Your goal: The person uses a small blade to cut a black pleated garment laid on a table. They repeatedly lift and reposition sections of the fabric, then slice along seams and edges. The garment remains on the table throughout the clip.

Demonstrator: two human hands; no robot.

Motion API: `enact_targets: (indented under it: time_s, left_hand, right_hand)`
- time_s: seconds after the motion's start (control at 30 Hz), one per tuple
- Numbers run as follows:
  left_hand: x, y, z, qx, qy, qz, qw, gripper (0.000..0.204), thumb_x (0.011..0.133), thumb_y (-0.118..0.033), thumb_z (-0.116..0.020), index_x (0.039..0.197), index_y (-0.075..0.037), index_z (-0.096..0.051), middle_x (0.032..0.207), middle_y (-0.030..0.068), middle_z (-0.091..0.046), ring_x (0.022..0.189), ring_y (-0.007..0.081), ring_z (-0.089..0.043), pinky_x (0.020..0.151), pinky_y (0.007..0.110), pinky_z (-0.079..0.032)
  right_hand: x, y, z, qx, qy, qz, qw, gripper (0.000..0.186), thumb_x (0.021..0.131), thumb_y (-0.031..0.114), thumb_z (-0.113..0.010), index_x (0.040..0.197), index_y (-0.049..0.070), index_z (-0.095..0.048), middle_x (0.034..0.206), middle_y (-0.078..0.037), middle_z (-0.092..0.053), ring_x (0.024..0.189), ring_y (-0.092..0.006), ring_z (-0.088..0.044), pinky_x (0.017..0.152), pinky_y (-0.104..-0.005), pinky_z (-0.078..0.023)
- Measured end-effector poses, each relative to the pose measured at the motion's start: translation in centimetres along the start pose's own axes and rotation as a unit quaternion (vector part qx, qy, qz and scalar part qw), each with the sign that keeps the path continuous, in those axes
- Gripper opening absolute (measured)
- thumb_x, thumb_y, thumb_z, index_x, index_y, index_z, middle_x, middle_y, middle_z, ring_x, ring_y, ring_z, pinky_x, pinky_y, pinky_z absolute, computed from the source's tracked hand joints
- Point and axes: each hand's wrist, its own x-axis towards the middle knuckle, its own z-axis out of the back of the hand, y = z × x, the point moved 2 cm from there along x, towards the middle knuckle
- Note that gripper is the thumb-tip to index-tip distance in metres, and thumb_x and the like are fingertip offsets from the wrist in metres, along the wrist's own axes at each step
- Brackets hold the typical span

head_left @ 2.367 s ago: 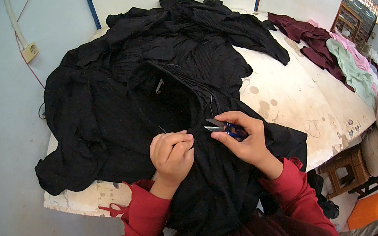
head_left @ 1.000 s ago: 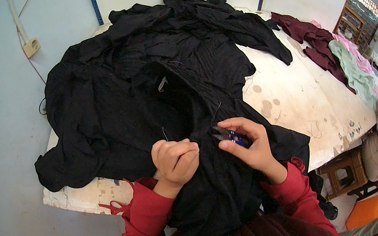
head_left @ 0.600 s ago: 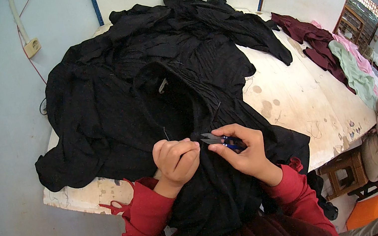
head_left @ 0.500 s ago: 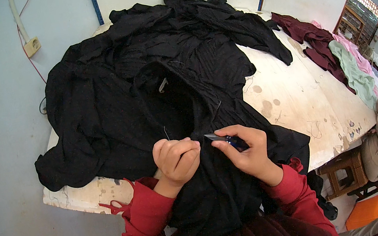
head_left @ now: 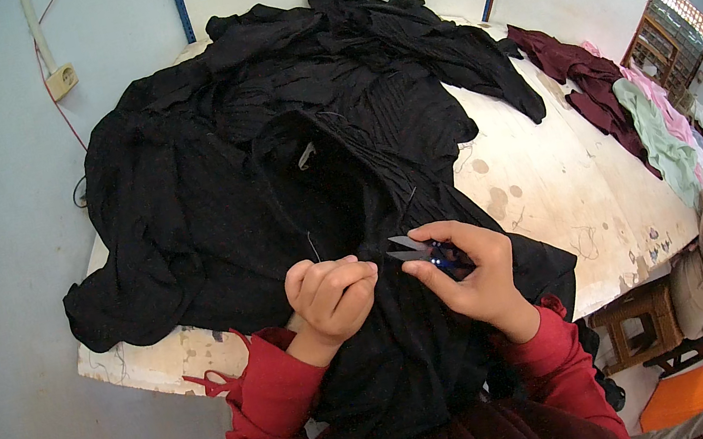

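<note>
A large black garment (head_left: pixel 181 212) lies in folds over the table and hangs down toward my lap. Its round opening faces up, with a small pale label (head_left: pixel 305 155) inside. My left hand (head_left: pixel 334 298) is closed, thumb and fingers pinching the garment at the near rim of the opening. A loose thread (head_left: pixel 313 245) stands up just beyond those fingers. In my right hand (head_left: pixel 482 276) is a pair of thread snips (head_left: pixel 411 249) with dark blue handles. Their blades are spread and point left, close to the left fingertips.
The pale, stained wooden table (head_left: pixel 545 195) shows at the right, with thread scraps on it. Maroon cloth (head_left: pixel 569 64) and light green cloth (head_left: pixel 656 123) lie along its far right side. A brown stool (head_left: pixel 638 324) and an orange object (head_left: pixel 688 393) stand below at the right.
The snips have moved slightly right, away from my left fingertips, and their blades have spread apart. My left hand keeps its pinch, almost in the same place.
</note>
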Motion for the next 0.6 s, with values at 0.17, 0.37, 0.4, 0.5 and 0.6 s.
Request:
enact_targets:
  time_s: [0.17, 0.37, 0.4, 0.5, 0.6]
  left_hand:
    - [-0.3, 0.0, -0.1, 0.006, -0.006, 0.004, 1.000, 0.020, 0.065, -0.001, -0.070, 0.073, -0.015, -0.057, 0.084, -0.0069, -0.062, 0.071, 0.0117, -0.057, 0.068, 0.030, -0.037]
    - [-0.7, 0.0, 0.0, 0.005, 0.001, 0.018, 1.000, 0.027, 0.061, 0.000, -0.071, 0.074, -0.017, -0.056, 0.083, -0.0063, -0.060, 0.070, 0.0145, -0.057, 0.068, 0.031, -0.038]
    - [-0.7, 0.0, 0.0, 0.006, -0.002, 0.019, 1.000, 0.027, 0.061, 0.000, -0.071, 0.074, -0.017, -0.056, 0.083, -0.0062, -0.060, 0.070, 0.0146, -0.057, 0.068, 0.031, -0.038]
    - [-0.6, -0.1, -0.1, 0.001, -0.010, 0.022, 1.000, 0.028, 0.060, 0.001, -0.071, 0.074, -0.017, -0.055, 0.083, -0.0057, -0.060, 0.069, 0.0147, -0.056, 0.067, 0.031, -0.038]
    - [-0.7, 0.0, 0.0, -0.002, -0.014, 0.027, 1.000, 0.028, 0.060, 0.001, -0.072, 0.074, -0.017, -0.055, 0.082, -0.0053, -0.060, 0.068, 0.0147, -0.056, 0.066, 0.031, -0.038]
  right_hand:
    - [-0.8, -0.8, -0.6, 0.046, 0.009, -0.016, 0.999, 0.023, 0.073, 0.014, -0.077, 0.093, 0.004, -0.070, 0.085, -0.012, -0.070, 0.070, -0.0202, -0.069, 0.063, -0.0269, -0.052]
    - [-1.5, -1.1, -1.8, 0.058, -0.028, 0.014, 0.998, 0.023, 0.073, 0.011, -0.077, 0.094, 0.002, -0.070, 0.086, -0.013, -0.071, 0.071, -0.0198, -0.070, 0.064, -0.0269, -0.053]
    - [-1.5, -1.1, -2.0, 0.067, -0.029, 0.010, 0.997, 0.023, 0.073, 0.011, -0.077, 0.093, 0.001, -0.070, 0.086, -0.013, -0.071, 0.071, -0.0199, -0.070, 0.064, -0.0269, -0.053]
    - [-1.6, -1.2, -2.4, 0.077, -0.032, 0.008, 0.996, 0.024, 0.073, 0.010, -0.077, 0.094, 0.001, -0.070, 0.087, -0.014, -0.071, 0.071, -0.0201, -0.070, 0.064, -0.0271, -0.053]
    - [-1.8, -1.3, -2.8, 0.088, -0.035, 0.006, 0.995, 0.024, 0.074, 0.010, -0.077, 0.094, 0.000, -0.069, 0.087, -0.014, -0.071, 0.071, -0.0181, -0.069, 0.065, -0.0267, -0.052]
